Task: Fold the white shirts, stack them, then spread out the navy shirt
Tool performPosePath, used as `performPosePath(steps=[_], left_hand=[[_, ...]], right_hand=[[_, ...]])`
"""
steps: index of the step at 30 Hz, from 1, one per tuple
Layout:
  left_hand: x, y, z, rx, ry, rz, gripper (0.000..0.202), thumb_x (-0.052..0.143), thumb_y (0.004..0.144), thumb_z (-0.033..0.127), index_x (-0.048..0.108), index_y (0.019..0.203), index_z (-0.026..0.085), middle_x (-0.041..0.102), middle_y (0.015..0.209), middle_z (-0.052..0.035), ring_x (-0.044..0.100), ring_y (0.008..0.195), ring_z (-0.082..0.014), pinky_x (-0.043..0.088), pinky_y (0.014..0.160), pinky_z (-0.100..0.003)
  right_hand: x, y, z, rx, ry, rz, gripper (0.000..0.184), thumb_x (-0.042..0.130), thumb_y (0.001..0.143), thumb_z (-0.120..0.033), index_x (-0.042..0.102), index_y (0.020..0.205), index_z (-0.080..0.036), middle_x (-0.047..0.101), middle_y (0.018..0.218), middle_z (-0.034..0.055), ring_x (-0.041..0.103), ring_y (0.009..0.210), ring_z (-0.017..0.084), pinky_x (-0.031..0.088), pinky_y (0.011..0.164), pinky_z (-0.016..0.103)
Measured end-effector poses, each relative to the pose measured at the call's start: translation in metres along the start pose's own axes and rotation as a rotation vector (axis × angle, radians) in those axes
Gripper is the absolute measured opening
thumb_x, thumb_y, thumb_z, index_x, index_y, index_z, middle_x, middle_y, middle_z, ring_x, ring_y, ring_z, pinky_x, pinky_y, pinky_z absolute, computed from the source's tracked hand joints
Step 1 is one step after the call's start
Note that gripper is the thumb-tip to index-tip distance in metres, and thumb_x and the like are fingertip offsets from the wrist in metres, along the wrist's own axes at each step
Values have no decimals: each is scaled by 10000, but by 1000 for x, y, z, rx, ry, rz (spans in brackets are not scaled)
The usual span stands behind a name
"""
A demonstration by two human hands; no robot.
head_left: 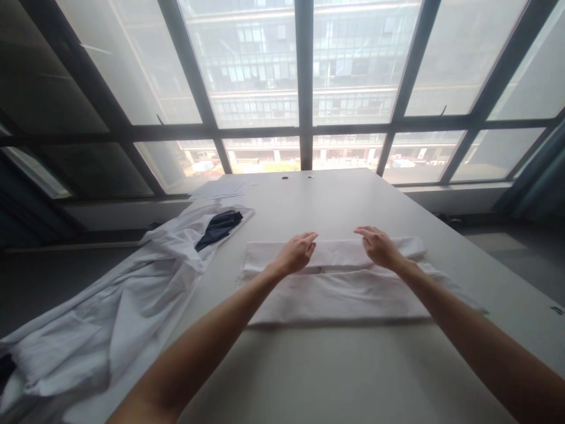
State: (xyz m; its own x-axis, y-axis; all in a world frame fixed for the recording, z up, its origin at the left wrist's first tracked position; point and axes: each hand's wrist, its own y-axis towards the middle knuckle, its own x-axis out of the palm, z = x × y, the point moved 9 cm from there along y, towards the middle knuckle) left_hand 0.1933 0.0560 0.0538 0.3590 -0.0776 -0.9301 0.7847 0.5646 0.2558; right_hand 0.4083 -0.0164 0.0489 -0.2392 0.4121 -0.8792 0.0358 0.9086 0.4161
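A folded white cloth lies on the white table in front of me, with its far edge folded over in a long band and a gap running across its middle. Over the left part of that band is my left hand, its fingers stretched out and pointing inward. My right hand is over the right part, fingers likewise extended towards the middle. Neither hand has anything in it. Whether the palms touch the cloth I cannot tell. Loose fabric spreads out at the cloth's right end, partly behind my right forearm.
A crumpled heap of white fabric covers the table's left side and hangs over its edge. On it lies a dark folded cloth. Sheets of paper rest at the far left corner. Large windows stand beyond the table.
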Motion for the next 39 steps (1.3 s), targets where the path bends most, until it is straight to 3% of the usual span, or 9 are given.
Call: performPosePath(steps=[2, 5, 10, 15, 20, 23, 32, 35, 39], left_hand=[[33, 20, 10, -33, 29, -31, 504, 318, 1061, 316, 469, 1505, 130, 494, 1549, -125, 432, 1447, -242, 325, 1208, -448], [70, 27, 15, -41, 115, -96, 540, 290, 1072, 400, 427, 1539, 165, 411, 1605, -119, 327, 1506, -298, 241, 1218, -587], [82, 19, 12, -21, 180, -119, 586, 274, 1068, 447, 361, 1583, 182, 348, 1639, -108, 265, 1532, -307, 192, 1228, -601], [80, 21, 10, -41, 192, -141, 585, 250, 1067, 458, 381, 1577, 203, 336, 1648, -83, 245, 1540, -295, 182, 1241, -566], [81, 23, 9, -57, 164, -161, 590, 268, 1058, 448, 369, 1583, 197, 312, 1658, -79, 229, 1546, -294, 173, 1242, -574], [81, 23, 9, -61, 141, -164, 596, 275, 1054, 448, 373, 1581, 186, 304, 1660, -87, 212, 1550, -304, 163, 1242, -578], [77, 19, -3, -148, 105, -169, 670, 219, 1052, 542, 291, 1612, 181, 226, 1684, -115, 117, 1569, -312, 132, 1246, -561], [69, 8, -27, -199, 116, -214, 717, 208, 1043, 579, 214, 1633, 170, 149, 1697, -127, 99, 1570, -315, 148, 1237, -566], [45, -27, -85, -277, 208, -266, 692, 207, 1051, 555, 213, 1633, 181, 157, 1693, -135, 111, 1569, -310, 151, 1225, -590]], right_hand=[[23, 11, -27, 30, -2, -37, 467, 385, 971, -223, 620, 1365, -133, 603, 1431, 143, 525, 1341, 243, 368, 1158, 395], [64, 13, -46, 63, -39, -219, 565, 363, 1009, -330, 448, 1521, -108, 386, 1614, 173, 324, 1504, 296, 273, 1207, 524], [97, 3, -46, 75, -53, -426, 653, 247, 1039, -423, 261, 1616, -117, 178, 1692, 158, 143, 1569, 290, 144, 1234, 575], [89, -2, -11, 116, -62, -471, 732, 193, 1029, -540, 203, 1633, -128, 149, 1700, 142, 107, 1575, 264, 104, 1250, 535], [55, -36, 98, 401, -226, -476, 724, 177, 1025, -545, 231, 1625, -144, 123, 1706, 136, 103, 1575, 277, 93, 1236, 584], [37, -52, 139, 475, -295, -422, 747, 188, 1020, -553, 248, 1614, -103, 175, 1691, 173, 149, 1567, 282, 141, 1240, 541], [40, -56, 146, 457, -309, -358, 726, 206, 1018, -557, 318, 1594, -129, 261, 1671, 164, 210, 1554, 277, 173, 1240, 517], [40, -56, 147, 451, -305, -361, 731, 207, 1016, -555, 325, 1590, -118, 261, 1670, 166, 216, 1552, 282, 175, 1241, 513], [40, -57, 146, 447, -294, -365, 736, 201, 1015, -549, 322, 1589, -104, 258, 1671, 166, 215, 1553, 280, 177, 1242, 514]])
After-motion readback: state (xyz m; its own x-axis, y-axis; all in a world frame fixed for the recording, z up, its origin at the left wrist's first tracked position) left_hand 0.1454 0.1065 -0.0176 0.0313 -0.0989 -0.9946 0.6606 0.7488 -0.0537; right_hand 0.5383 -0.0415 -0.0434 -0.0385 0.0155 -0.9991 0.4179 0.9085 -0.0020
